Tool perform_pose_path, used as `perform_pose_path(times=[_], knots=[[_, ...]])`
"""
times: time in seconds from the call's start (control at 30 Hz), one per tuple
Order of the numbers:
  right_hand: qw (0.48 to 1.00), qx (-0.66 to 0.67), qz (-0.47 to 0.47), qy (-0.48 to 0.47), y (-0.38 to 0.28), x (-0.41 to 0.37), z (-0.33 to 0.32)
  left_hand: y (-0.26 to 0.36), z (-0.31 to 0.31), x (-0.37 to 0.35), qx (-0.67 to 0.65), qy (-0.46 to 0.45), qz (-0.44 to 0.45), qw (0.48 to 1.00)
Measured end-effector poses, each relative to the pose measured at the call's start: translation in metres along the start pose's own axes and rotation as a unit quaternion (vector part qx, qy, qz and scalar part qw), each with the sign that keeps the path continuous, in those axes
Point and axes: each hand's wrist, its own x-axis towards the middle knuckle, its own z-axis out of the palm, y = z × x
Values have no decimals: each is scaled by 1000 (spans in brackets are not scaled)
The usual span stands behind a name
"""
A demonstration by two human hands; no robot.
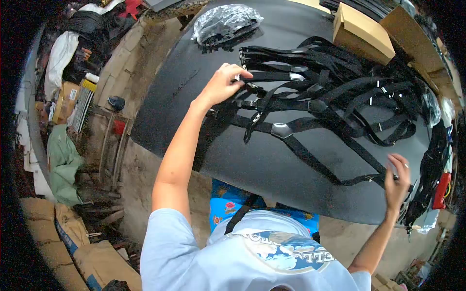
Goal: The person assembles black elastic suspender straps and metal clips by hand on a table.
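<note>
Black elastic suspenders (303,124) with metal clips and shiny joining patches lie across the dark table. One pair stretches along the near side, its straps forking from a patch toward the right. My left hand (224,85) is closed in a pinch on a clip end of the suspenders, at the left ends of the bunch. At the table's right side, my right hand (397,183) has its fingers curled round a strap end of the near pair; motion blurs them slightly. Beyond my left hand, more suspenders (310,56) lie bunched with their clips lined up.
A clear plastic bag of dark items (227,24) lies at the table's (165,111) far left. Cardboard boxes (364,34) stand at the far right. More black straps (427,179) hang along the right edge. Left of the table are a metal frame (109,140) and cartons (102,262).
</note>
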Motion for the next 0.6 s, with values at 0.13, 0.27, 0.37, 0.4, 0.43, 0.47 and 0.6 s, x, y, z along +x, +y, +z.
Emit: perform_pose_path(times=[0.13,0.27,0.37,0.4,0.43,0.47,0.6], knots=[[974,128,-155,-102,-72,54,67,4,25,-5,23,14,22,999],[941,161,-283,-94,-122,108,133,-1,29,0,34,18,29,999],[938,133,-317,-42,-139,148,181,-6,24,-2,-114,-8,-8,993],[937,134,-320,-43,-137,158,197,-9,21,-3,-113,-5,-9,994],[928,130,-338,-83,-135,168,213,-13,16,-4,-154,-49,-68,984],[918,126,-355,-124,-134,177,222,-17,12,-5,-195,-93,-127,968],[889,260,-202,-319,-146,204,230,-37,-7,-12,-348,-139,-220,900]])
